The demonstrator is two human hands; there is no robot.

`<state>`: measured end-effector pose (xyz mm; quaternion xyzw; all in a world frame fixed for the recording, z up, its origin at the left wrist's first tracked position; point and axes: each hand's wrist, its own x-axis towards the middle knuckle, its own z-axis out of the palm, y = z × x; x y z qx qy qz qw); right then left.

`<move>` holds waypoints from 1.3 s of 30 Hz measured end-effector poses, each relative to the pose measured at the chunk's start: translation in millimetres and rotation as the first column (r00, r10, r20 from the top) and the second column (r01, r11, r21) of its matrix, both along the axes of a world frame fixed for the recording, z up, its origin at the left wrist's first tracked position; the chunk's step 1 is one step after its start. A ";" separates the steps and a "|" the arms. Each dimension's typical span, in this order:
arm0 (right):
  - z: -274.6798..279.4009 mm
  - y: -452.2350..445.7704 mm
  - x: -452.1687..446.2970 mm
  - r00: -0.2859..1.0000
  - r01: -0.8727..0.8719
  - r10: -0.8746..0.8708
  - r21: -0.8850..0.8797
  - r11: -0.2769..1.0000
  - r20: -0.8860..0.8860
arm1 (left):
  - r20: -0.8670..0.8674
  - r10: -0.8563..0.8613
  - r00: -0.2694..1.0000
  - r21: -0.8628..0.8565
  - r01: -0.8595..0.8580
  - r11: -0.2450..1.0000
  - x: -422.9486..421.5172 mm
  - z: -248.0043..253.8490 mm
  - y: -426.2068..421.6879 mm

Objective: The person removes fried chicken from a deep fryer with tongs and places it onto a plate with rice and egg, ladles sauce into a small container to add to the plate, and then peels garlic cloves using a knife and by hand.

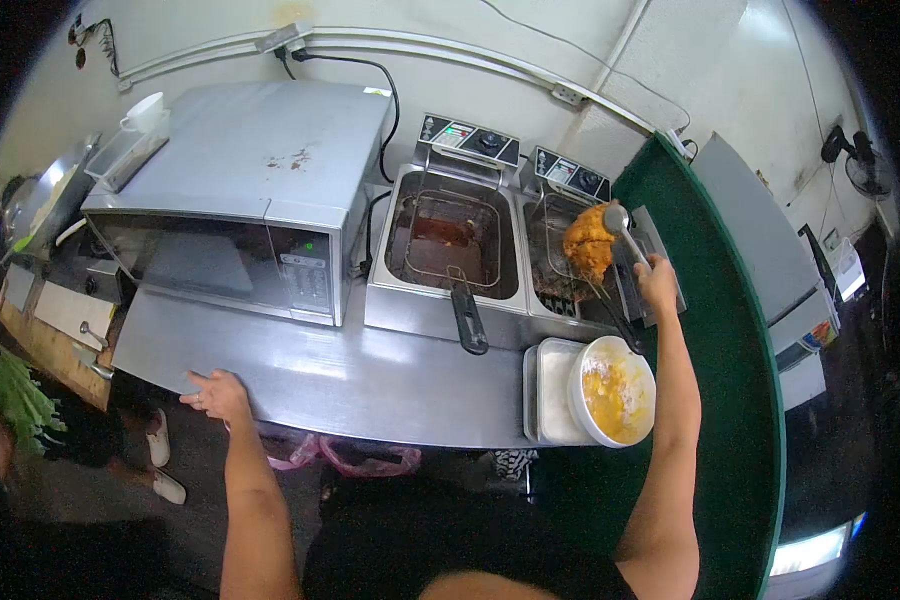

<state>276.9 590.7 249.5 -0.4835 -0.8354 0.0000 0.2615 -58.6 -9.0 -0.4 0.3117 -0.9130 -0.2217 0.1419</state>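
Observation:
My right hand (658, 284) is closed on the handle of metal tongs (630, 240) with a rounded silver end. That end rests against a large orange-brown battered, fried piece of food (590, 243), over the right fryer (555, 290). Part of the right fryer's basket is hidden behind the piece. Below my right forearm stands a white bowl (645, 385) smeared with yellow batter. My left hand (220, 396) lies at the front edge of the steel counter (410, 390), fingers apart, holding nothing.
The left fryer (380, 280) holds dark oil and a wire basket with a black handle (468, 318). A microwave (220, 250) stands to its left. Under the bowl are white trays (558, 385). A green partition (720, 400) borders the right side. Another person's shoes (165, 465) show at left.

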 end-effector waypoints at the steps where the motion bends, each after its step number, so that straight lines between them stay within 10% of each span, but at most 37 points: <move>1: 4.8 -1.9 1.0 1.000 -0.016 0.017 0.011 1.000 -0.024 | -0.009 0.010 1.000 0.002 -0.010 1.000 -0.9 -0.9 0.2; 39: 92.8 -50.8 -22.3 0.914 -0.316 0.360 0.225 0.922 -0.188 | 0.021 0.037 0.999 -0.002 -0.037 0.999 -1.5 3.2 2.8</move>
